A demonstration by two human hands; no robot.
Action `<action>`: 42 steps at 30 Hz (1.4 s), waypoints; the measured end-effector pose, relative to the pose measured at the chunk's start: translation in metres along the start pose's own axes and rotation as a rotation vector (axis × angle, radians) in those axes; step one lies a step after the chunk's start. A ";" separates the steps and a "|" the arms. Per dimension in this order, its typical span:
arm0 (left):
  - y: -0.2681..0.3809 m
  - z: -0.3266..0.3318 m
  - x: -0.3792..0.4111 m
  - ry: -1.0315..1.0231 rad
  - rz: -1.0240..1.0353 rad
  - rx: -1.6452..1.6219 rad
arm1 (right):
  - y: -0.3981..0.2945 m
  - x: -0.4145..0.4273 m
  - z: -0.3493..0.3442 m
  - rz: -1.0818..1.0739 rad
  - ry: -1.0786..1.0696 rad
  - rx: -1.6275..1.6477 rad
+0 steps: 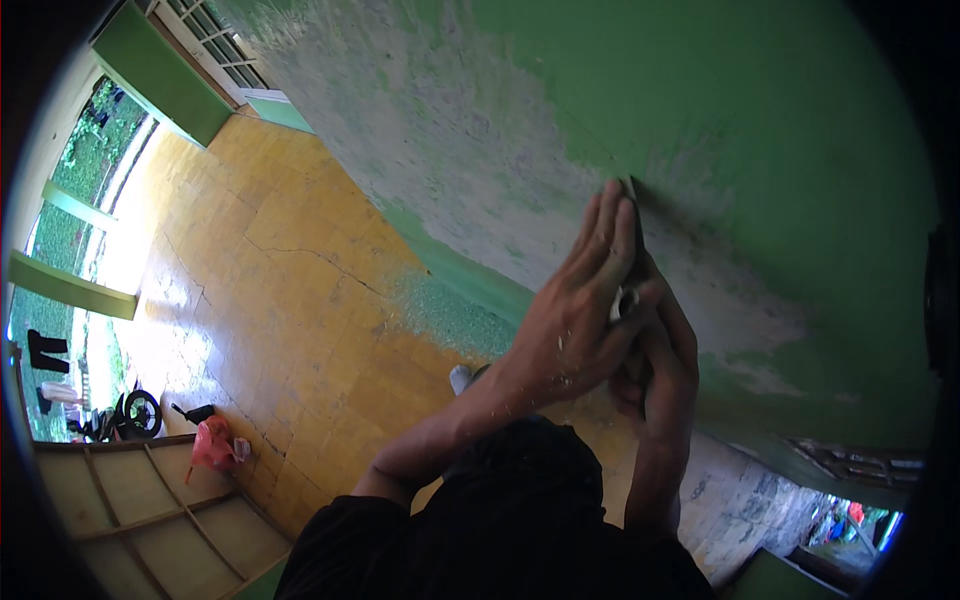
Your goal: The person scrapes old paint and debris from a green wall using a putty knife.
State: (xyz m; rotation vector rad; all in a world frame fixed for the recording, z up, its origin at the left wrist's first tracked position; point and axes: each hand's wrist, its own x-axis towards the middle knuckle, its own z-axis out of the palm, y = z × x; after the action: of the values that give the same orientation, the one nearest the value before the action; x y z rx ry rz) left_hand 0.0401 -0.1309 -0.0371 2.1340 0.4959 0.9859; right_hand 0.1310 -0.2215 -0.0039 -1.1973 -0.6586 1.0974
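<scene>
Both hands are raised together against a green painted wall point(750, 97) with a large scraped, greyish patch point(480, 150). My left hand point(577, 315) has its fingers laid along a flat scraping tool point(630, 187), whose edge meets the wall where patch and green paint join. My right hand point(660, 352), behind and to the right, is closed around the tool's lower part, which is mostly hidden by the hands. A pale ring-shaped end point(624, 304) shows between the hands. Small paint flakes cling to my left hand and forearm.
Green paint flakes point(450, 315) lie on the cracked yellow tiled floor point(315, 300) along the wall's foot. A red plastic bag point(214, 442) is by a wood-framed panel point(150, 495) at lower left. A motorcycle point(127, 416) stands beyond it. A windowed door point(217, 45) is at upper left.
</scene>
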 end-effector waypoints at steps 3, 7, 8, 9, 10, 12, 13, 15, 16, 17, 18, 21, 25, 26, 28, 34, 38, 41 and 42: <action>0.002 -0.001 0.003 0.022 -0.027 0.000 | -0.007 -0.001 0.004 0.026 0.058 -0.022; 0.001 0.000 0.006 0.038 0.009 0.043 | 0.002 -0.003 -0.001 0.020 0.030 0.007; 0.000 0.002 0.003 0.037 0.010 0.043 | 0.003 -0.004 -0.002 0.019 0.034 0.021; -0.001 0.006 0.002 0.040 0.010 0.039 | -0.001 0.000 -0.001 0.013 0.034 0.021; -0.001 0.007 0.004 0.044 0.011 0.034 | -0.007 0.005 0.002 0.014 0.018 0.002; -0.008 -0.010 0.015 0.099 0.026 0.095 | -0.007 0.010 0.008 0.025 0.014 -0.015; -0.009 -0.019 0.019 0.165 0.041 0.159 | -0.004 0.016 0.011 0.018 -0.029 -0.022; -0.007 -0.022 0.013 0.150 0.028 0.117 | -0.003 0.016 0.015 0.007 -0.076 -0.036; -0.006 -0.023 0.010 0.075 0.007 0.072 | -0.005 0.010 0.016 0.008 -0.026 -0.034; -0.005 -0.023 0.007 0.000 -0.015 0.028 | -0.006 0.006 0.018 0.008 0.025 -0.031; -0.004 -0.018 0.004 -0.002 0.005 0.014 | -0.007 0.005 0.018 0.007 0.023 -0.035; -0.005 -0.022 0.008 0.028 0.024 -0.020 | -0.004 0.004 0.019 0.008 0.028 -0.030; -0.003 -0.021 0.013 0.049 0.026 0.106 | 0.007 0.006 0.010 0.029 -0.015 0.047; -0.001 -0.018 0.010 0.046 0.031 0.106 | 0.007 0.006 0.005 0.028 -0.002 0.024; -0.001 -0.008 0.005 0.013 0.006 0.081 | 0.004 0.003 0.000 0.030 0.031 -0.024; -0.001 0.010 -0.004 0.014 0.010 0.046 | 0.006 -0.005 -0.019 0.042 0.005 -0.067; -0.007 0.010 -0.001 0.011 0.025 0.030 | 0.002 -0.002 -0.004 0.045 0.074 -0.058; -0.003 0.008 0.001 0.011 0.017 0.047 | 0.006 -0.001 -0.001 -0.020 0.082 -0.097; -0.003 0.007 0.000 0.008 0.012 0.049 | 0.008 -0.001 -0.002 -0.015 0.082 -0.094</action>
State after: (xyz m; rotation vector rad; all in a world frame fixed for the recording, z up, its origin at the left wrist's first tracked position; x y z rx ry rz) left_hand 0.0454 -0.1316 -0.0426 2.1798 0.5163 0.9988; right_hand 0.1301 -0.2232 -0.0123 -1.3090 -0.6608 1.0084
